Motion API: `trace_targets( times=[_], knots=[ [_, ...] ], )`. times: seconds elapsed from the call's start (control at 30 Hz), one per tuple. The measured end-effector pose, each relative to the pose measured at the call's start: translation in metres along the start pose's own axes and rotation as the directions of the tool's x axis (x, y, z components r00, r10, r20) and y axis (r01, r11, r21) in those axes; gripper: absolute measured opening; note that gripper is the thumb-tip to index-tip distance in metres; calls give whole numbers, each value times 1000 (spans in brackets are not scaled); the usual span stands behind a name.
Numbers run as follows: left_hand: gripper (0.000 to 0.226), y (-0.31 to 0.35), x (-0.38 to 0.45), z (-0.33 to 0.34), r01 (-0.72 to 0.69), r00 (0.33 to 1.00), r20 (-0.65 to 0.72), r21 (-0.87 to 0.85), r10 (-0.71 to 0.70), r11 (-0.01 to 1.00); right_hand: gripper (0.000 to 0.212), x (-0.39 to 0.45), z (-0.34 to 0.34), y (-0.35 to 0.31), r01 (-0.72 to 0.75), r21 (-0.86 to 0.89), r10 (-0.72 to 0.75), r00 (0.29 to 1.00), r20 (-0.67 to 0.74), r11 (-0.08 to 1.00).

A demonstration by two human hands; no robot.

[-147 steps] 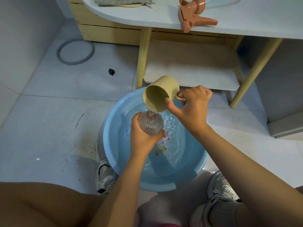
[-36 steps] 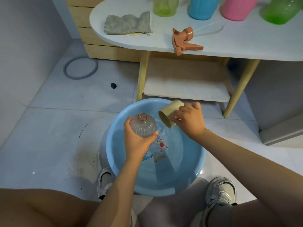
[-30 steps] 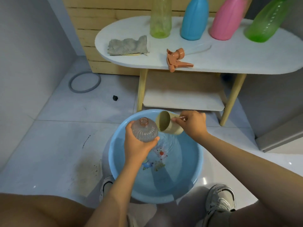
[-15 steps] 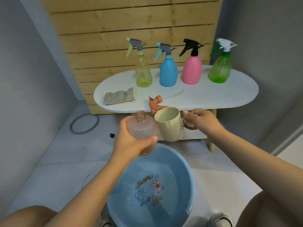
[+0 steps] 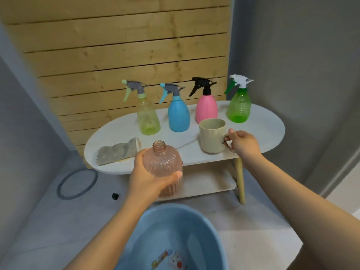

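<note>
Pink bottle (image 5: pixel 162 168) was held upright, uncapped, in the curled fingers (image 5: pixel 176 174) of the left hand (image 5: pixel 145 178), raised between basin (image 5: pixel 148 227) and desk (image 5: pixel 263 125). Fingers of the right hand (image 5: pixel 243 143) gripped the handle of the cup (image 5: pixel 212 136) at the desk. The cup should sit flat before release.

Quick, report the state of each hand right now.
Left hand: closed, gripping the pink ribbed bottle, which has no cap.
Right hand: closed, fingers curled round the handle of the beige mug.
</note>
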State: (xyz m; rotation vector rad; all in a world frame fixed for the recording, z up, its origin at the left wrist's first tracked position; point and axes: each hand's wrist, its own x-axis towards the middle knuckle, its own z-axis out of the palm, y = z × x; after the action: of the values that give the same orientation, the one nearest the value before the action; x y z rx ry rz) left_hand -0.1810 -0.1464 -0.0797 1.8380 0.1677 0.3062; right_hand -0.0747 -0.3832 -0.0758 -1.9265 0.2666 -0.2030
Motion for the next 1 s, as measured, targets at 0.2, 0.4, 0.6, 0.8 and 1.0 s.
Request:
trace_targets(
  times=[0.2, 0.4, 0.6, 0.8, 1.0],
  knots=[
    [91, -3, 23, 5, 28, 1000, -10, 8, -28, 1000, 49, 27, 6, 11, -41, -181, 39, 999, -16, 983],
    [91, 0, 45, 0, 49, 998, -50, 47, -46, 998, 38, 30, 11, 13, 164, -383, -238, 959, -154, 909],
    [94, 2, 63, -8, 53, 995, -93, 66, -46, 996, 24, 17, 40, -13, 539, -358, -517, 840, 165, 762],
    [83, 2, 72, -13, 43, 993, -112, 51, -38, 998, 52, 10, 82, -16, 613, -315, -422, 756, 500, 725],
    [81, -9, 78, -23, 58, 989, -141, 72, -48, 996, 69, 0, 122, -12, 627, -456, -291, 737, 610, 632]
  ],
)
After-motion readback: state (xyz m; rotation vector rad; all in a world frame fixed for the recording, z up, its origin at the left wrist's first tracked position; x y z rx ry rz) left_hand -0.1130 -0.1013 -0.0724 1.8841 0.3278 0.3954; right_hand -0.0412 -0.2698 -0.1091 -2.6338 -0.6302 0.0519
